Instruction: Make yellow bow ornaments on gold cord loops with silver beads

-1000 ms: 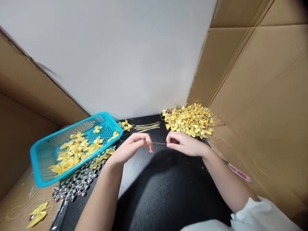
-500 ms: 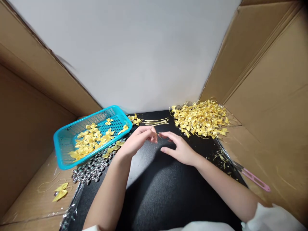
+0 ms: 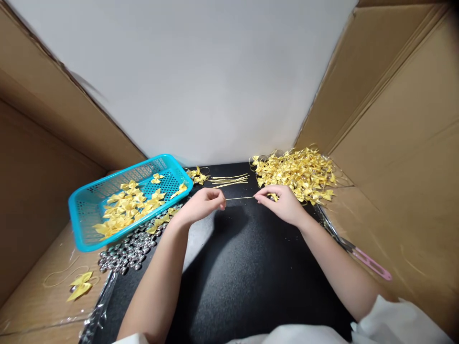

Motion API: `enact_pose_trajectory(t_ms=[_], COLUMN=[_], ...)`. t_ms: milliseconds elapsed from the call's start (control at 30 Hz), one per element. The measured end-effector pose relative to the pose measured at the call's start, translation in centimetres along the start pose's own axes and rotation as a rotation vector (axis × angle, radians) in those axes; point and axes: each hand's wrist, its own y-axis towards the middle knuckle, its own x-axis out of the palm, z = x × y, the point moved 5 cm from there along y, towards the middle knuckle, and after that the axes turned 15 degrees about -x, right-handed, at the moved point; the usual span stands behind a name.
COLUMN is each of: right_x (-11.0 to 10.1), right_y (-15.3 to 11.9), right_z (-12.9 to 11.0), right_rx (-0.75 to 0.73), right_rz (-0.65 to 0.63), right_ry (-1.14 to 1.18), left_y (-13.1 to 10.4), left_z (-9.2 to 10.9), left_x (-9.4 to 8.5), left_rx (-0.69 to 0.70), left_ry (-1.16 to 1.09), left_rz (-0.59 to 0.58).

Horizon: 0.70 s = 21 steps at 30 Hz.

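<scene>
A thin gold cord stretches level between my two hands above the black tabletop. My left hand is closed on its left end, fingers curled. The thumb and fingertips of my right hand pinch the right end. Just beyond my hands lie several straight gold cords. Beside my right hand is a large heap of yellow bows with cord loops. A turquoise basket holding loose yellow bows stands left of my left hand.
Silvery beads are spread along the basket's near side. A single bow with a cord lies on cardboard at the left. A pink-handled tool rests at the right edge. Cardboard walls rise on both sides.
My right hand has moved right and gone from loosely spread fingers to a pinch. The cord is now drawn straight between my hands, and the view has shifted slightly.
</scene>
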Motion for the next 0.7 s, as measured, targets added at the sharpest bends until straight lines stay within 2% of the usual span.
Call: enact_pose_trajectory(t_ms=[200,367,467,567,633,700], right_x=[-0.1,0.7,1.2,1.6,1.8,2.0], right_y=[-0.2,-0.3,-0.3,-0.4,-0.5,-0.6], right_z=[-0.2,-1.1,-1.6,-1.9,-2.2,-2.3], right_rx=[-0.050,-0.114,-0.131,-0.135,-0.143,-0.152], right_rz=[-0.225,-0.337,-0.373,-0.401,-0.412,-0.409], right_ry=[-0.144,-0.179,-0.193,-0.191,-0.170,-0.142], left_y=[1.2,1.4,1.2,0.8,0.4,0.0], left_z=[-1.5,-2.0,-2.0,-1.1,0.0,1.2], left_x=[3.4,5.5,5.8,5.3,5.1,5.3], left_rx=[-0.041,-0.078,-0.085,-0.047,0.037,0.154], left_ry=[0.241,0.381,0.420,0.409,0.337,0.196], left_rz=[-0.203,-0.209,-0.173,-0.098,-0.075,-0.123])
